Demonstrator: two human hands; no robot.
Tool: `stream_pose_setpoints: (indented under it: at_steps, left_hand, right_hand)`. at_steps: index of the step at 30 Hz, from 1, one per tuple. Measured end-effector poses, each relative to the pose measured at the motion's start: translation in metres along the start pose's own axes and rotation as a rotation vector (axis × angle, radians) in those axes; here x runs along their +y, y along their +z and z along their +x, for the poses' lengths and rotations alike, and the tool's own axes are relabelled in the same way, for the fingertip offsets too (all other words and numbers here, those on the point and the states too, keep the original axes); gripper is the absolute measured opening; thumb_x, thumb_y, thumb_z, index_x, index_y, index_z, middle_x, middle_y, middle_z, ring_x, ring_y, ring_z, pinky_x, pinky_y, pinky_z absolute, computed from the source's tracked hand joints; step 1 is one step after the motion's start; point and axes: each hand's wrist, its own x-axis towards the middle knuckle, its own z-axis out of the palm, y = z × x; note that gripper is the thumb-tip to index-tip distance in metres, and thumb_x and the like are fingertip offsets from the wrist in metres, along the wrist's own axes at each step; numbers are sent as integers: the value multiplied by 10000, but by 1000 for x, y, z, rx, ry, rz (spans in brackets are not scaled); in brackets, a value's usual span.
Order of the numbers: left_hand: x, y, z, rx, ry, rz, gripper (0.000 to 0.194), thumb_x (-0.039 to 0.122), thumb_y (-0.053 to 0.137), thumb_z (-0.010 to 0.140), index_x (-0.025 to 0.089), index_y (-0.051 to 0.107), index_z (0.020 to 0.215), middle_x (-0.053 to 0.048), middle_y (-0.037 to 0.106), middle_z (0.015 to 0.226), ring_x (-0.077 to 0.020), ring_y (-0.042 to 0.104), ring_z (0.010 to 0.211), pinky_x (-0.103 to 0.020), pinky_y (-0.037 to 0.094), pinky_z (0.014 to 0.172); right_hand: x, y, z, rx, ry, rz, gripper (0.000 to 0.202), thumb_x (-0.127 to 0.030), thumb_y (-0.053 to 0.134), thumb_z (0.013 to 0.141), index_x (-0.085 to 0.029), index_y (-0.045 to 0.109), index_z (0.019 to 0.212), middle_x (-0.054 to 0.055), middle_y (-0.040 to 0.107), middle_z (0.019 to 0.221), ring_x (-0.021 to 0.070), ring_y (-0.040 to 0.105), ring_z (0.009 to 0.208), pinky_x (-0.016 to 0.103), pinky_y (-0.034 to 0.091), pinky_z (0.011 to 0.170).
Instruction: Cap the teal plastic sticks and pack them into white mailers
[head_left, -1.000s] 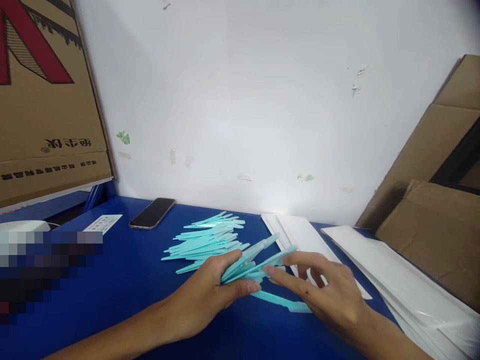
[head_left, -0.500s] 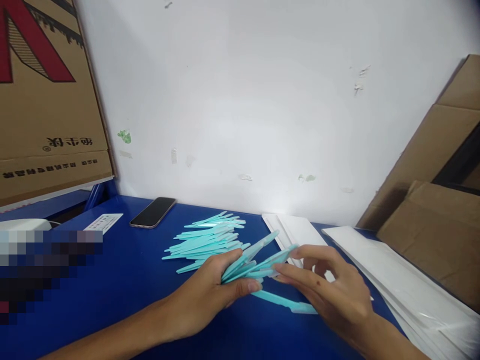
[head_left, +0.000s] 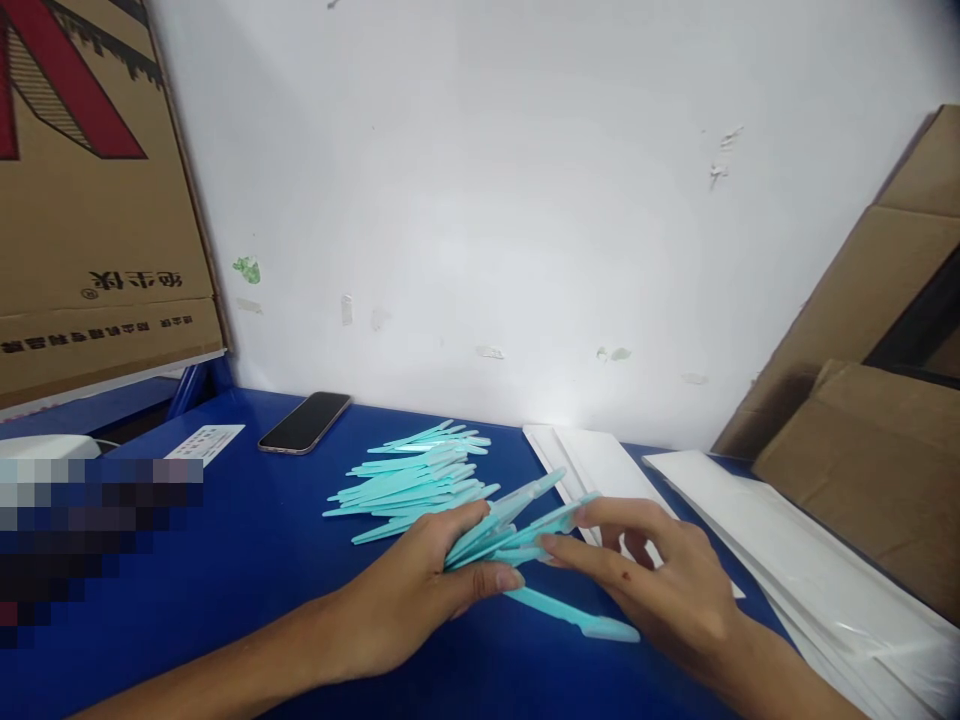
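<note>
My left hand (head_left: 427,575) is closed round a fanned bunch of turquoise eyebrow razors (head_left: 495,525) with pale, translucent blade ends pointing right. Fingers of my right hand (head_left: 660,575) pinch at the blade ends of that bunch; its other fingers are curled. One single eyebrow razor (head_left: 570,608) sticks out to the right below my left thumb, its handle end hidden by the hand. Beyond my left hand, a loose pile of the same eyebrow razors (head_left: 412,485) lies on the blue table (head_left: 247,580).
A phone (head_left: 306,422) and a printed card (head_left: 206,443) lie at the left. White flat packets (head_left: 600,460) rest behind my right hand, with more white plastic sleeves (head_left: 817,550) at the right. Cardboard boxes (head_left: 105,220) stand at both sides, before a white wall (head_left: 465,200).
My right fingers have shifted slightly across the blade ends of the held razors. The single razor below has tipped a little lower at its right end. The pile looks unchanged.
</note>
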Motion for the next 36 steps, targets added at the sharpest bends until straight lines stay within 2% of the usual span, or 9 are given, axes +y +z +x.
stream_pose_setpoints:
  at_steps: [9,13,16,20,23,27,30,33,36]
  left_hand:
    - [-4,0,2,-60,49,23,301,494,578,964,201,551,1030,67,417,737,-104,359,634,-243,299,556]
    - [-6,0,2,-43,30,-15,342,520,594,949,194,563,1048,66,404,733,-105,350,638,-243,289,558]
    - [-4,0,1,-27,-4,-47,367,542,594,944,192,558,1046,67,397,716,-105,353,630,-238,280,556]
    - [2,0,0,-9,9,-43,301,490,605,952,197,556,1005,63,406,718,-100,357,620,-223,289,557]
    - [3,0,0,6,34,-44,270,463,615,952,206,559,1015,54,425,757,-98,359,624,-212,310,560]
    - [2,1,-1,7,79,-62,238,429,601,968,217,585,1074,46,452,785,-100,367,627,-213,328,576]
    - [3,2,-2,18,88,-70,237,424,597,972,226,604,1103,53,437,760,-102,376,626,-215,329,586]
    - [4,2,-4,45,88,-87,275,448,592,970,230,602,1137,58,425,731,-104,361,607,-221,315,577]
    - [4,2,-4,82,78,-107,308,481,599,957,215,597,1113,70,392,671,-102,323,568,-231,299,562]
  right_hand:
    - [-8,8,5,-10,-77,109,325,-94,496,1017,-257,688,1222,28,692,918,81,600,661,185,480,561]
    - [-9,6,12,47,-119,75,236,-143,624,974,-237,712,1171,17,701,883,83,590,627,200,459,531]
    - [-4,2,9,104,-67,22,226,-190,703,927,-272,737,1136,8,694,882,89,592,607,210,460,522]
    - [0,2,1,97,-5,1,352,-53,633,922,-320,754,1116,10,693,933,89,567,574,220,454,507]
    - [-5,5,2,52,-32,86,402,-6,600,918,-273,724,1191,17,698,906,99,555,566,234,452,496]
    - [-13,4,9,56,-86,177,368,-61,656,914,-218,685,1247,38,701,915,123,623,640,238,487,526]
    - [-15,0,10,80,-45,137,364,-107,668,915,-226,675,1259,49,703,945,146,657,699,255,532,600]
    - [-14,-2,6,117,-19,123,475,-91,618,916,-237,613,1369,47,665,909,146,621,660,265,521,573]
    - [-14,0,5,82,-8,199,542,-87,546,925,-220,541,1450,61,642,892,161,613,668,283,514,560]
